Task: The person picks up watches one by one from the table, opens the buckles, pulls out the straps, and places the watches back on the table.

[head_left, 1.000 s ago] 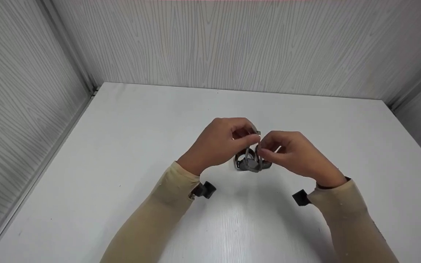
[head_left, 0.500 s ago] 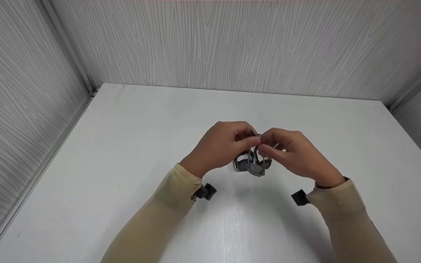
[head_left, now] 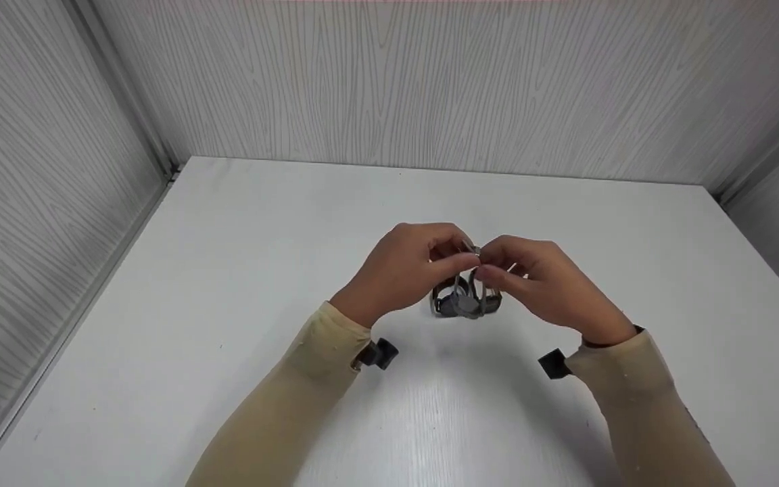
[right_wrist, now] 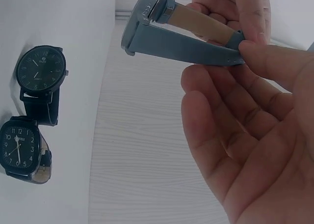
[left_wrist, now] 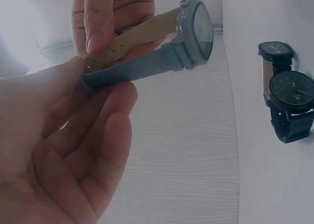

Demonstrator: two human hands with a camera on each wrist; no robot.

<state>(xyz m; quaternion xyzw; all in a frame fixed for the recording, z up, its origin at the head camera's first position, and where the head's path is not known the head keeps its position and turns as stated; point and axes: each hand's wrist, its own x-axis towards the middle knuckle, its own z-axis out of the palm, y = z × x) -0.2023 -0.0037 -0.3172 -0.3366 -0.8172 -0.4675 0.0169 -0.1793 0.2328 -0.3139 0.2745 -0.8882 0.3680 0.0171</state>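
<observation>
Both hands hold a grey wristwatch (head_left: pixel 462 304) by its strap ends above the white table (head_left: pixel 227 284). My left hand (head_left: pixel 457 260) pinches the strap tips between thumb and fingers, and my right hand (head_left: pixel 491 269) pinches the same ends from the other side. In the left wrist view the grey watch (left_wrist: pixel 196 30) hangs with its round case away from the hands and its two straps brought together. The right wrist view shows the grey watch (right_wrist: pixel 147 17) from its back, with the tan strap lining visible.
Two black watches lie on the table beneath the hands: a round-faced one (right_wrist: pixel 41 71) and a square-faced one (right_wrist: pixel 19 145), also seen as the round watch (left_wrist: pixel 292 91) and square watch (left_wrist: pixel 274 52). Grey panel walls (head_left: pixel 430 81) enclose the table on three sides.
My right hand has moved slightly left, so the fingertips of both hands now meet at the strap ends. The grey watch case has swung a little beneath them.
</observation>
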